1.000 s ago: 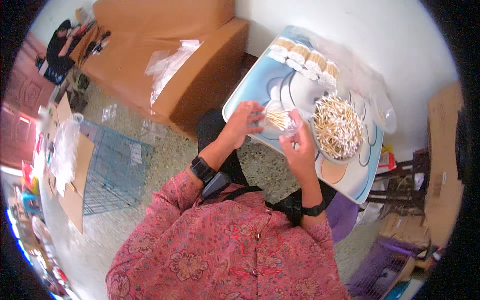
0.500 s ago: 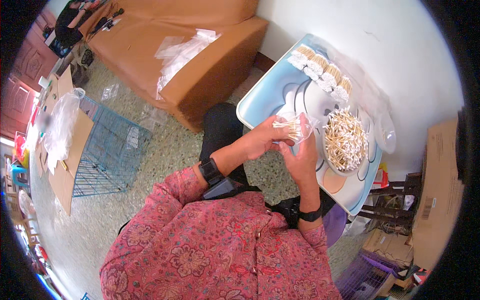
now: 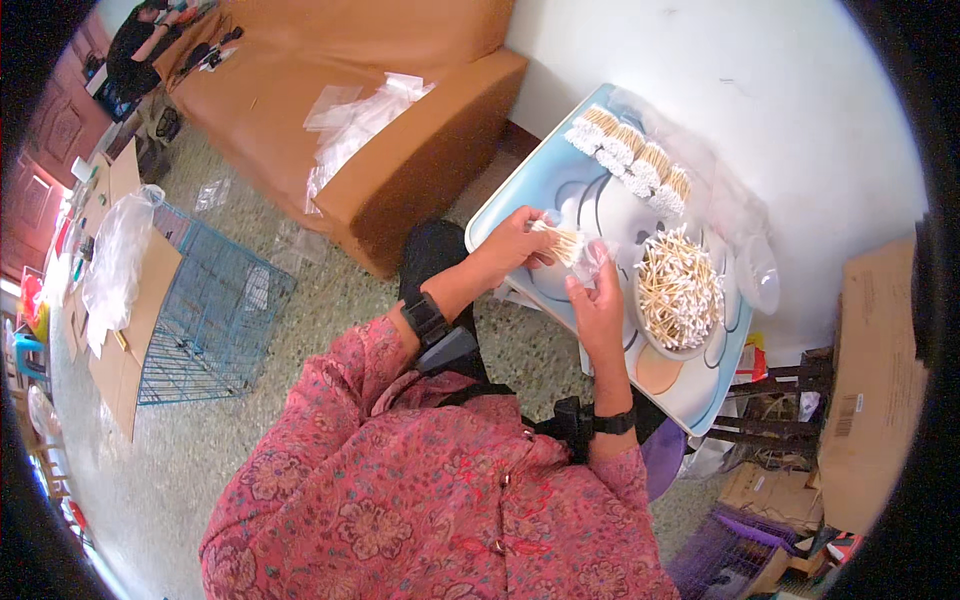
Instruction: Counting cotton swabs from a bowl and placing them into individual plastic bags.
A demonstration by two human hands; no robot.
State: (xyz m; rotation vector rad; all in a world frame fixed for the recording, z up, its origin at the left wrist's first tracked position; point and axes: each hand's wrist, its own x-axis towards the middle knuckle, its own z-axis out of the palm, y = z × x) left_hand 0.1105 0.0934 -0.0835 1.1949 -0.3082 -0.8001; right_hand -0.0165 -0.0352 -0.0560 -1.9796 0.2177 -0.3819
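Centrally, the left hand's (image 3: 519,243) fingers grasp a swab bundle (image 3: 562,244); the right hand's (image 3: 600,308) fingers pinch a clear bag (image 3: 592,262) beside it. Right of centre, the surface (image 3: 704,402) carries a bowl (image 3: 672,352) heaped with loose swabs (image 3: 680,288); stacked bundles (image 3: 631,162) lie upper right.

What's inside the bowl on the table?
Loose wooden-stick cotton swabs, heaped at mixed angles. The heap covers the bottom of the bowl and the lower swabs, so those can't be seen.
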